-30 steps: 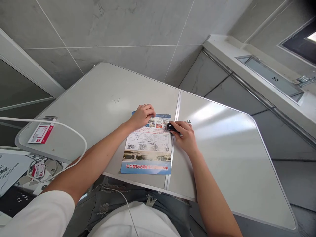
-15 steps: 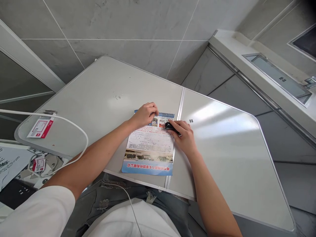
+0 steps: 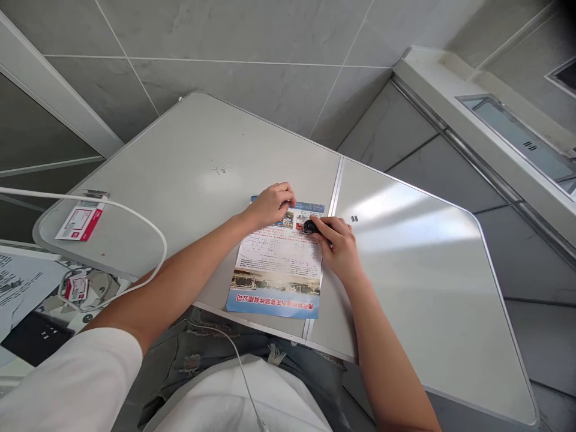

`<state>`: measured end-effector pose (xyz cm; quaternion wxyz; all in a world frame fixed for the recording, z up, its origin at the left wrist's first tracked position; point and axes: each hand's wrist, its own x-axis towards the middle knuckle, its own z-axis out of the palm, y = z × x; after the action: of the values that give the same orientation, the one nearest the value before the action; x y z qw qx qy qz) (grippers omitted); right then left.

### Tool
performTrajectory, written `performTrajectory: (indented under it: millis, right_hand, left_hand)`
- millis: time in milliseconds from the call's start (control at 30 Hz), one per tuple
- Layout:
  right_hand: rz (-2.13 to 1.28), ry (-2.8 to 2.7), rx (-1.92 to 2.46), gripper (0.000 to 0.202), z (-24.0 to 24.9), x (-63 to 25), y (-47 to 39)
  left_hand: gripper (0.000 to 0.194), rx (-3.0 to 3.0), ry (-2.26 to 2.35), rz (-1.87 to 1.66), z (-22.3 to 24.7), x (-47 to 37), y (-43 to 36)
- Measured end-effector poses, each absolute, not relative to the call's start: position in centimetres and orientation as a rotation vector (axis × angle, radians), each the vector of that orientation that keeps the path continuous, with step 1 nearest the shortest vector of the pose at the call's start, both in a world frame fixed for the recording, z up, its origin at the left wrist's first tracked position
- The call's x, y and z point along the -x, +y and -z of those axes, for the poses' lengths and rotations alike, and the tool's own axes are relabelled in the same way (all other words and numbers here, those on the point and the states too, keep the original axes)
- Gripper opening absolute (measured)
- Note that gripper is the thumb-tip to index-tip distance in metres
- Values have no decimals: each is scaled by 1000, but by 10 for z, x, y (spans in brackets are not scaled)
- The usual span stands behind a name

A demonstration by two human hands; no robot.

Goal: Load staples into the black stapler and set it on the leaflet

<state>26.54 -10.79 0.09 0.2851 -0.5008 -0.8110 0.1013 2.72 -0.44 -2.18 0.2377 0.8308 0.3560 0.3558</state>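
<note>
A printed sheet (image 3: 279, 264) with blue borders and small photos lies upside down on the light table (image 3: 423, 300), across the left side of its metal seam. My left hand (image 3: 274, 205) rests at the sheet's top edge with its fingers curled together; whatever they may hold is hidden. Wrapped in the fingers of my right hand (image 3: 338, 240) is a small black object (image 3: 310, 226), which may be a stapler, over the photos near the sheet's upper right.
Staples (image 3: 354, 218) lie right of my right hand, and small metal bits (image 3: 220, 170) lie further back on the left. A red and white packet (image 3: 81, 222) sits at the left end. A white cable (image 3: 135, 210) loops over my left arm. Behind stands a tiled wall (image 3: 252, 36).
The view has shifted slightly, moving the whole scene a little to the right. The black object now shows less beyond my right fingers. Both hands remain at the sheet's top.
</note>
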Motion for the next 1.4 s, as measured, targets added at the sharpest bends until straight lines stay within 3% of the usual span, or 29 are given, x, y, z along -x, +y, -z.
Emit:
performTrajectory:
  millis: [633, 900, 1033, 1267, 1400]
  right_hand:
    - [-109, -2306, 1521, 36, -11, -251, -113]
    - [131, -2467, 1674, 52, -9, -233, -113]
    - [123, -2450, 1628, 46, -6, -235, -112]
    - [-222, -2265, 1511, 41, -18, -275, -105]
    - [-255, -2148, 1679, 20, -17, -287, -101]
  left_hand:
    - [31, -2273, 967, -984, 22, -28, -6]
    - [31, -2291, 956, -981, 26, -28, -4]
    - [30, -2298, 979, -959, 25, -27, -3]
    - [30, -2273, 977, -915, 18, -25, -4]
    - [29, -2250, 981, -907, 17, -24, -3]
